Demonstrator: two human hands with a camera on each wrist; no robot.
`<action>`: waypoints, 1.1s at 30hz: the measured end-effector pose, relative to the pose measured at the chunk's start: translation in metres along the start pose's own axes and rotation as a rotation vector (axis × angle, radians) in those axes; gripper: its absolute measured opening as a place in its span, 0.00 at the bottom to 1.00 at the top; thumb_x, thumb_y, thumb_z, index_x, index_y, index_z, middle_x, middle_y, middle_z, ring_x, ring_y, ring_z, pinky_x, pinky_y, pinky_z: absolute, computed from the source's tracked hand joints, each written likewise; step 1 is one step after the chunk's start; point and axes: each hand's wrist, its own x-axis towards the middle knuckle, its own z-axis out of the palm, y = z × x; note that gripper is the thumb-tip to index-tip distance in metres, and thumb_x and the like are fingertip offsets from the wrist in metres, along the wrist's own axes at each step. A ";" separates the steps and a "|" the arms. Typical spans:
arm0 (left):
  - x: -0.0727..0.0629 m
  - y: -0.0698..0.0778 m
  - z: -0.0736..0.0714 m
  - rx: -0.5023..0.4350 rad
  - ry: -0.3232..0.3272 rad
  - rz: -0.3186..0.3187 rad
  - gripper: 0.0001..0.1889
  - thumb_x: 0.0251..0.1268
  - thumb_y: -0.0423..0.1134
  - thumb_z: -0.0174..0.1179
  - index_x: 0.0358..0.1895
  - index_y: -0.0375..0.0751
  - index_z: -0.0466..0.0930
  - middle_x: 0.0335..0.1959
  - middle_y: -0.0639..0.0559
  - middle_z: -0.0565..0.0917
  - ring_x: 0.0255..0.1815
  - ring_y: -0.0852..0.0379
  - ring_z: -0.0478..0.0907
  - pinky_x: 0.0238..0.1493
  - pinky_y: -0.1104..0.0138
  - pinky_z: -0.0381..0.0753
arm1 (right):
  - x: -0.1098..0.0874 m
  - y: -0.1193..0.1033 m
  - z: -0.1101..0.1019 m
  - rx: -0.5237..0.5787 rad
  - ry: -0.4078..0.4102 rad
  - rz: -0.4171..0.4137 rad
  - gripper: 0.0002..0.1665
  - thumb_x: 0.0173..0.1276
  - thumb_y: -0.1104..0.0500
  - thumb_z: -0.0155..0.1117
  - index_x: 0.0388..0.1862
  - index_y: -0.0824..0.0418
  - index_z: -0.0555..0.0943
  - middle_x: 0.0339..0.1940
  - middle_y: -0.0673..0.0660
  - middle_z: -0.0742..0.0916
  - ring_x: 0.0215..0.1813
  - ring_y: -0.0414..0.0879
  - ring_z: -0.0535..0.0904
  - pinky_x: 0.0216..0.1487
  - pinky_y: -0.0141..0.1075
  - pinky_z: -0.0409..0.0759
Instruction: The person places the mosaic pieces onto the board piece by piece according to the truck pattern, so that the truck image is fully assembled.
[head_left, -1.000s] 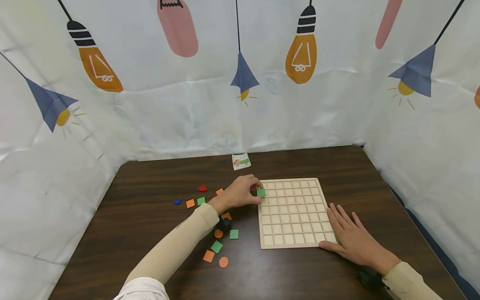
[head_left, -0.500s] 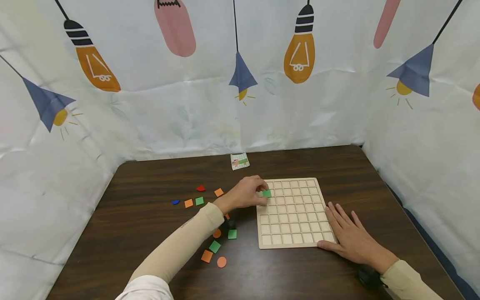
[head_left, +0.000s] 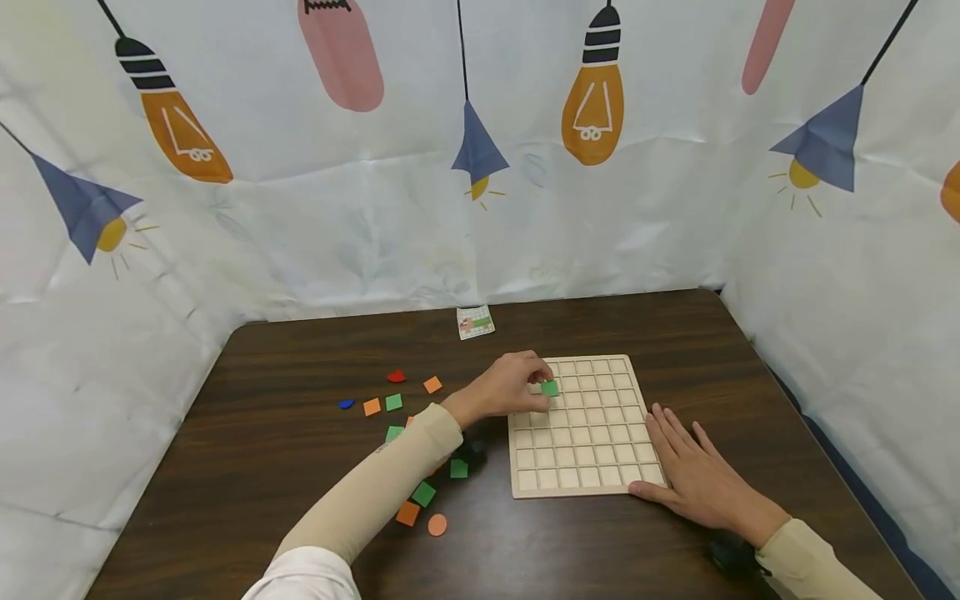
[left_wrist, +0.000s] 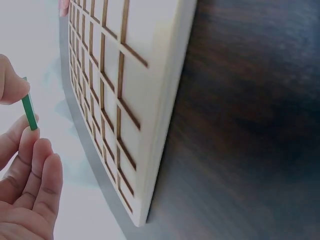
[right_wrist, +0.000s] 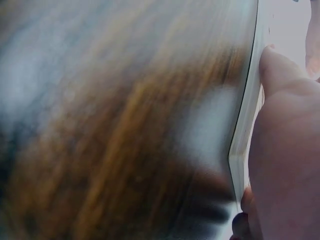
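Observation:
Between the thumb and fingertips of my left hand (head_left: 512, 385) a thin green square tile (head_left: 550, 388) is pinched. It is held over the upper left part of a pale wooden grid board (head_left: 591, 435). In the left wrist view, the green tile (left_wrist: 30, 107) stands on edge between thumb and fingers, apart from the board (left_wrist: 131, 92). My right hand (head_left: 705, 477) lies with straight fingers along the board's right side, the thumb at its lower right corner. From the right wrist, the hand (right_wrist: 287, 150) is seen touching the board's edge (right_wrist: 240, 135).
Left of the board lie loose pieces: green squares (head_left: 423, 493), orange squares (head_left: 408, 512), an orange disc (head_left: 437, 524), a red piece (head_left: 396, 377) and a blue piece (head_left: 346, 404). My left forearm hides some. A small printed card (head_left: 476, 322) lies near the table's back edge.
My left hand has moved right with the green tile, from the board's left edge to farther over its grid. The right hand stays against the board.

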 end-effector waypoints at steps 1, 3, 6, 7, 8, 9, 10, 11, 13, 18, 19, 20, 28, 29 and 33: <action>0.002 0.002 0.000 0.002 -0.003 0.002 0.18 0.64 0.42 0.64 0.55 0.43 0.85 0.47 0.50 0.84 0.48 0.55 0.82 0.54 0.67 0.83 | 0.000 0.000 0.000 0.001 -0.001 0.002 0.65 0.68 0.26 0.60 0.86 0.65 0.49 0.87 0.69 0.54 0.86 0.68 0.51 0.78 0.70 0.50; 0.005 0.005 0.001 0.004 -0.009 0.009 0.18 0.64 0.42 0.64 0.56 0.43 0.85 0.47 0.50 0.84 0.49 0.55 0.82 0.54 0.67 0.83 | 0.000 0.000 0.000 0.005 -0.003 0.004 0.65 0.68 0.26 0.60 0.86 0.65 0.50 0.87 0.69 0.54 0.86 0.68 0.52 0.78 0.70 0.50; 0.009 0.008 0.002 0.005 -0.020 0.017 0.17 0.65 0.43 0.64 0.56 0.44 0.85 0.48 0.50 0.83 0.49 0.56 0.82 0.53 0.67 0.82 | 0.000 -0.001 0.000 0.020 -0.008 0.005 0.65 0.68 0.26 0.60 0.85 0.66 0.50 0.87 0.69 0.54 0.86 0.69 0.51 0.78 0.71 0.49; 0.010 0.009 0.003 0.002 -0.024 0.019 0.18 0.65 0.44 0.64 0.56 0.44 0.85 0.48 0.51 0.83 0.49 0.56 0.82 0.53 0.68 0.82 | 0.000 -0.001 -0.001 0.023 -0.009 0.006 0.65 0.68 0.26 0.60 0.85 0.66 0.50 0.87 0.69 0.54 0.86 0.69 0.51 0.78 0.71 0.49; 0.012 0.009 0.004 0.001 -0.026 0.022 0.18 0.65 0.44 0.64 0.56 0.44 0.85 0.48 0.51 0.83 0.49 0.57 0.82 0.53 0.68 0.82 | 0.001 -0.002 -0.001 0.025 -0.008 0.004 0.65 0.68 0.26 0.60 0.85 0.66 0.50 0.87 0.69 0.54 0.86 0.69 0.51 0.78 0.71 0.50; 0.013 0.010 0.005 -0.005 -0.030 0.022 0.18 0.65 0.44 0.63 0.56 0.44 0.85 0.48 0.51 0.83 0.49 0.57 0.81 0.53 0.68 0.82 | 0.001 -0.002 -0.001 0.026 -0.008 0.003 0.65 0.68 0.26 0.60 0.85 0.66 0.51 0.87 0.69 0.54 0.86 0.69 0.51 0.78 0.71 0.50; 0.014 0.011 0.007 -0.009 -0.034 0.021 0.18 0.65 0.44 0.64 0.56 0.44 0.85 0.49 0.50 0.83 0.49 0.57 0.81 0.53 0.68 0.82 | 0.001 -0.003 -0.001 0.025 -0.009 0.004 0.65 0.68 0.25 0.59 0.85 0.66 0.51 0.87 0.69 0.54 0.86 0.69 0.51 0.78 0.71 0.50; 0.015 0.011 0.008 -0.015 -0.037 0.020 0.18 0.65 0.44 0.64 0.57 0.43 0.85 0.49 0.50 0.83 0.49 0.57 0.81 0.54 0.68 0.82 | 0.001 -0.003 -0.002 0.022 -0.009 0.006 0.65 0.68 0.25 0.59 0.85 0.66 0.51 0.87 0.69 0.54 0.86 0.69 0.51 0.78 0.71 0.49; 0.018 0.013 0.012 -0.019 -0.040 0.026 0.18 0.65 0.43 0.63 0.57 0.43 0.85 0.50 0.50 0.83 0.50 0.57 0.81 0.54 0.68 0.82 | 0.001 -0.004 -0.002 0.011 -0.005 0.008 0.65 0.68 0.25 0.59 0.85 0.67 0.52 0.87 0.69 0.54 0.86 0.68 0.52 0.78 0.72 0.50; 0.024 0.019 0.019 0.014 -0.049 0.049 0.16 0.64 0.41 0.63 0.54 0.43 0.85 0.48 0.50 0.83 0.47 0.58 0.80 0.51 0.70 0.81 | 0.002 -0.004 -0.002 -0.010 -0.002 0.010 0.65 0.68 0.23 0.57 0.84 0.67 0.53 0.86 0.69 0.55 0.86 0.68 0.52 0.79 0.71 0.49; 0.026 0.021 0.021 0.019 -0.048 0.052 0.16 0.64 0.41 0.63 0.54 0.43 0.85 0.48 0.50 0.83 0.46 0.59 0.79 0.51 0.70 0.81 | 0.001 -0.004 -0.002 -0.012 -0.003 0.010 0.65 0.68 0.23 0.57 0.84 0.67 0.53 0.86 0.68 0.55 0.86 0.68 0.52 0.79 0.71 0.50; 0.028 0.023 0.022 0.020 -0.048 0.052 0.16 0.64 0.41 0.64 0.54 0.43 0.85 0.48 0.51 0.83 0.46 0.59 0.79 0.50 0.71 0.80 | 0.001 -0.003 -0.002 -0.010 -0.005 0.012 0.65 0.68 0.23 0.57 0.84 0.67 0.53 0.86 0.68 0.55 0.86 0.68 0.52 0.79 0.71 0.49; 0.051 0.044 0.038 0.035 -0.048 0.059 0.16 0.64 0.43 0.64 0.54 0.45 0.85 0.49 0.53 0.84 0.47 0.61 0.80 0.51 0.75 0.79 | -0.003 -0.002 -0.003 0.006 -0.012 0.017 0.65 0.67 0.24 0.58 0.85 0.67 0.53 0.86 0.69 0.55 0.86 0.68 0.52 0.78 0.72 0.49; 0.054 0.046 0.040 0.043 -0.049 0.062 0.16 0.64 0.43 0.64 0.54 0.45 0.85 0.49 0.53 0.84 0.47 0.61 0.80 0.50 0.75 0.79 | -0.003 -0.001 -0.003 0.007 -0.008 0.014 0.65 0.67 0.24 0.58 0.85 0.67 0.53 0.86 0.69 0.55 0.86 0.68 0.52 0.78 0.72 0.49; 0.061 0.051 0.046 0.057 -0.047 0.054 0.15 0.64 0.43 0.65 0.52 0.46 0.86 0.46 0.54 0.85 0.43 0.63 0.78 0.47 0.77 0.78 | -0.001 -0.001 -0.002 0.000 0.004 0.001 0.64 0.68 0.24 0.58 0.85 0.67 0.53 0.86 0.68 0.55 0.86 0.68 0.52 0.78 0.71 0.51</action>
